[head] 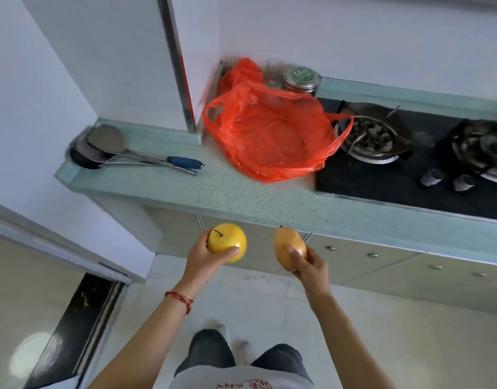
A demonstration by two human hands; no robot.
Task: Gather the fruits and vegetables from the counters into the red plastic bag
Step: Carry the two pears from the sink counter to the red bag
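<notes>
Left hand (205, 255) wrapped round yellow apple (227, 242), right hand (309, 261) round mango (290, 248); risk: limp red bag (269, 136) mouth collapsing, fruit rolling off worktop (227, 189).

Two bare forearms, no sleeves visible up to the lower frame edge. Left hand (205, 255): no rings or gloves visible. Left wrist: thin red cord bracelet (180, 299), braided or knotted, wrapped around the wrist with a short loose end on the inner side. Right hand (307, 262): bare, no wristwear or rings visible. Torso: light grey or white shirt (243, 379) with red printed lettering along the lower frame edge, text cut off and unreadable. Legs: dark grey or faded black trousers (211, 350), denim-like. Footwear: light-coloured, blurred, type not discernible.
</notes>
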